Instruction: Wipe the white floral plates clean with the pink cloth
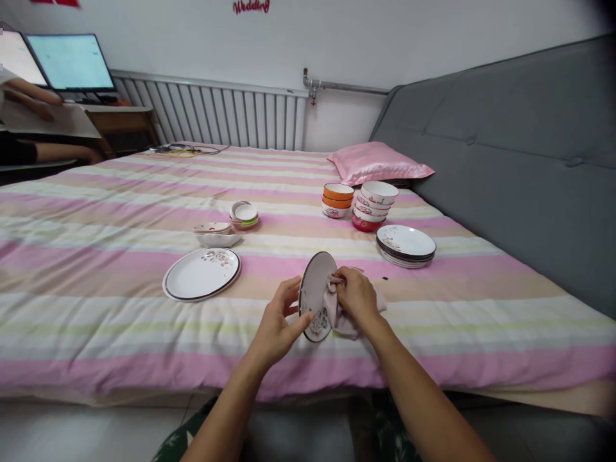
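Note:
A white plate with a dark rim and a floral print is tilted up on edge over the front of the bed. My left hand grips its left side, thumb on the face and fingers behind. Bunched in my right hand is a pale pink cloth, pressed against the plate's face. To the right sits a stack of similar plates. Larger oval plates lie on the left.
Behind are stacked orange bowls, white and red bowls, small dishes and boat-shaped dishes. A pink pillow lies by the grey headboard. Cables lie at the far edge. A person sits at a desk, left.

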A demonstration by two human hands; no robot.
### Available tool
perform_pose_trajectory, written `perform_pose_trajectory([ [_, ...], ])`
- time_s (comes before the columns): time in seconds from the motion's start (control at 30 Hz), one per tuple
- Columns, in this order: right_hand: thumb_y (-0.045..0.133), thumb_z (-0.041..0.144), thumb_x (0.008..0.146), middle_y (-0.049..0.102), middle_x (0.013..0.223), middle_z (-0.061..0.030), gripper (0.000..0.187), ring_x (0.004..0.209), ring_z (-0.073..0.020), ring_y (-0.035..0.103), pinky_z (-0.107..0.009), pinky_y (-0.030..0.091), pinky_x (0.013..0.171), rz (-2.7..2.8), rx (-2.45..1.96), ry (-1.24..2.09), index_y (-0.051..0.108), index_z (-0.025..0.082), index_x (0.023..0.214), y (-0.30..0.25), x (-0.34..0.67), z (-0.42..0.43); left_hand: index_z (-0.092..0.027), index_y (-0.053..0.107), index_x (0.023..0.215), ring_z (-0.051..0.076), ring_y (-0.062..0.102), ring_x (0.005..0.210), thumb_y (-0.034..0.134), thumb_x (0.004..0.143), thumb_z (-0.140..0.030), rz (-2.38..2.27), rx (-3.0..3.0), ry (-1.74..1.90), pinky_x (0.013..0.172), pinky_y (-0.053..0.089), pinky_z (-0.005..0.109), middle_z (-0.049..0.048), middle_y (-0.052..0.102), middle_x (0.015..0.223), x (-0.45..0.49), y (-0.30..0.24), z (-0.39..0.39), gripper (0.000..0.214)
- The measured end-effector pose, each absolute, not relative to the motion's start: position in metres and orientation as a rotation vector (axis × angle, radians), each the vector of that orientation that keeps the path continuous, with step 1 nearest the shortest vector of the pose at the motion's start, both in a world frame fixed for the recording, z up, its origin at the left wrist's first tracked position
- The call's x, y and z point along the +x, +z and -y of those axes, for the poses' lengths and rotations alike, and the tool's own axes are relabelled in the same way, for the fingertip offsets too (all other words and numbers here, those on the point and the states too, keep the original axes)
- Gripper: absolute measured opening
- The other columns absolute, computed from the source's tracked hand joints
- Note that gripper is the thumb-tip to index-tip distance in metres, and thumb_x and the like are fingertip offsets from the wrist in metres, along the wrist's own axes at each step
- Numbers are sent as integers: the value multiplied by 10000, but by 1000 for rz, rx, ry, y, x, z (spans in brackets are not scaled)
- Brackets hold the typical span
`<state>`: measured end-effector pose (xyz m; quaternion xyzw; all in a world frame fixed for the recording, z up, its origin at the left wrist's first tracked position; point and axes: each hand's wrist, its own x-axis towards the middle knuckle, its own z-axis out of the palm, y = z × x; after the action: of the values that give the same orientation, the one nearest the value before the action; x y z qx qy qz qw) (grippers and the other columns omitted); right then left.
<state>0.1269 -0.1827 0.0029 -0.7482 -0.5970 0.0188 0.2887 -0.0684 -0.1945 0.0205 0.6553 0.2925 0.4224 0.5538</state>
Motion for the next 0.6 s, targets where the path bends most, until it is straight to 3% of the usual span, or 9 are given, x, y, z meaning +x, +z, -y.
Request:
perform_pose_trajectory([
  [0.3,515,107,692,711,861,-50,264,815,-206,616,-259,322,588,1909,-2109,331,696,254,817,11,129,188,-244,387,1238,212,543,1082,612,791,-241,-723,1530,1004,808,452,300,101,553,1235,-67,19,191,500],
  [0.6,530,59,598,712,794,-6,310,699,-131,607,-193,359,570,2217,-1819,709,717,218,787,10,139,184,-236,355,1247,233,535,1099,599,809,-298,-743,1489,997,755,502,304,124,518,1267,-68,20,191,505],
])
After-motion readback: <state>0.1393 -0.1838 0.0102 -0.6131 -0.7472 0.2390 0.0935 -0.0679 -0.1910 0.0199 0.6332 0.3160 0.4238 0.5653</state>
